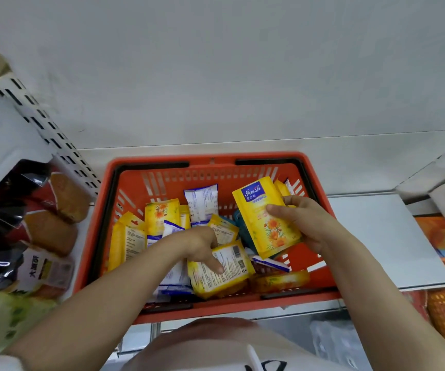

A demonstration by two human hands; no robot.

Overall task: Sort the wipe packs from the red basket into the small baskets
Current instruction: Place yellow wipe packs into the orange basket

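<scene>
Yellow wipe pks (217,274) in red basket (162,162)

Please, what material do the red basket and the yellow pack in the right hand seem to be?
Red basket: likely rigid moulded plastic, matte, judging by the slotted walls. Yellow pack that the right hand holds: probably thin plastic film, slightly glossy, printed with flowers.
</scene>
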